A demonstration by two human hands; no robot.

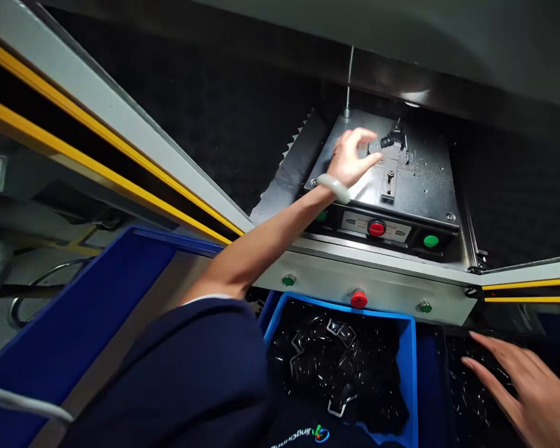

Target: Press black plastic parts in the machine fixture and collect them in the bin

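Note:
My left hand (352,155), with a white band on its wrist, reaches into the machine opening. Its fingers are curled apart just over a brushed steel plate (424,186), beside a small black clamp fixture (392,142). I see nothing held in it. My right hand (518,386) hangs low at the right, fingers spread above a dark bin (432,386) of shiny black formed metal pieces. A blue bin (336,306) next to it holds more of these pieces.
A toothed steel strip (292,162) slants left of the plate. Below it are a red stop button (376,228) and a green button (430,241), with another red button (358,298) on the steel front rail. Yellow-striped door frames (98,149) and a blue tray (74,298) lie left.

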